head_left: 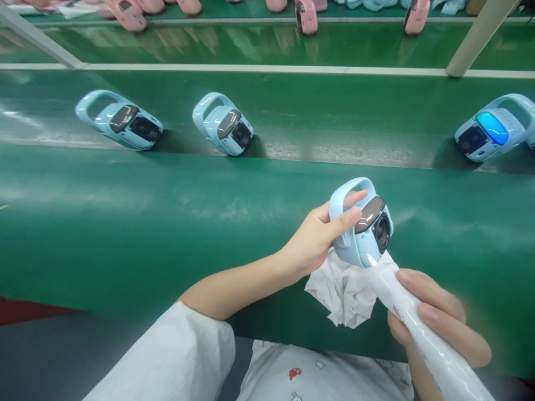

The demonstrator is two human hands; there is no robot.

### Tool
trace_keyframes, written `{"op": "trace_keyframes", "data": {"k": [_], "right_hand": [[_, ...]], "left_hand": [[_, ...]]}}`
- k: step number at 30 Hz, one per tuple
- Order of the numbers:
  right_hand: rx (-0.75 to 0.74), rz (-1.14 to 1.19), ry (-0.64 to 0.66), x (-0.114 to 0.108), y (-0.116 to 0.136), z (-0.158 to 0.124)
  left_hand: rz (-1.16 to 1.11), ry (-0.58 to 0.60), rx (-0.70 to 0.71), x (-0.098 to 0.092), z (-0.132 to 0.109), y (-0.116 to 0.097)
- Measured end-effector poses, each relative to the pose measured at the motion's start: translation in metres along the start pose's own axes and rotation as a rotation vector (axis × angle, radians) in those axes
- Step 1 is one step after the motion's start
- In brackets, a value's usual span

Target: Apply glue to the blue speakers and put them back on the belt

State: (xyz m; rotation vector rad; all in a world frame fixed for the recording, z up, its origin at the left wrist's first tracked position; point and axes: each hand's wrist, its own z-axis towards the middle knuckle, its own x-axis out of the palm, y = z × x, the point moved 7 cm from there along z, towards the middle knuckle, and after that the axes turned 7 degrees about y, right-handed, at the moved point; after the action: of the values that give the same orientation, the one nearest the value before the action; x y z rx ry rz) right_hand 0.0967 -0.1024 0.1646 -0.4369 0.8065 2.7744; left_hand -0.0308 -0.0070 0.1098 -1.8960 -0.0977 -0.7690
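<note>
White slim tool (422, 334) points at a light blue device (365, 243)

Nearest to the camera, at the near right, the grip of the right hand (455, 328) is closed around the white tool, with fingers on both its sides. Its thin tip is at the lower front of the device; whether it touches the surface, I cannot tell surely.

The device is right of the middle, raised over the green counter (146, 223). The grip of the left hand (311, 242) is clamped on it: the fingers pass through the loop handle (336, 203) and the thumb presses beside the dark window (374, 211). The device is tilted, and its round black lens (382, 233) faces to the right. Below it, on the near side, is a crumpled white paper (345, 295).

At the near left is a white sleeve (175, 356), and beside it a white cloth with small figures (326, 373).

Farther, on a shiny green lane (355, 111), two similar blue devices (223, 123) lie at the left, well apart from the held one. At the far right lies another blue device (493, 128), its window glowing blue. Beyond a pale rail (267, 68), several pink devices (307, 16) are along the far edge.
</note>
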Motion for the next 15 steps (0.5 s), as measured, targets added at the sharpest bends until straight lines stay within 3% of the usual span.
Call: {"op": "trace_keyframes", "data": {"k": [9,15], "right_hand": [[0.082,-0.005,0.025,0.0045,0.0007,0.0080],[-0.022,0.019,0.075,0.0054,-0.0017,0.0072]], "left_hand": [[0.070,0.004,0.019,-0.0004,-0.0011,0.0046],[0.064,0.027,0.000,-0.0001,-0.0002,0.0072]]}}
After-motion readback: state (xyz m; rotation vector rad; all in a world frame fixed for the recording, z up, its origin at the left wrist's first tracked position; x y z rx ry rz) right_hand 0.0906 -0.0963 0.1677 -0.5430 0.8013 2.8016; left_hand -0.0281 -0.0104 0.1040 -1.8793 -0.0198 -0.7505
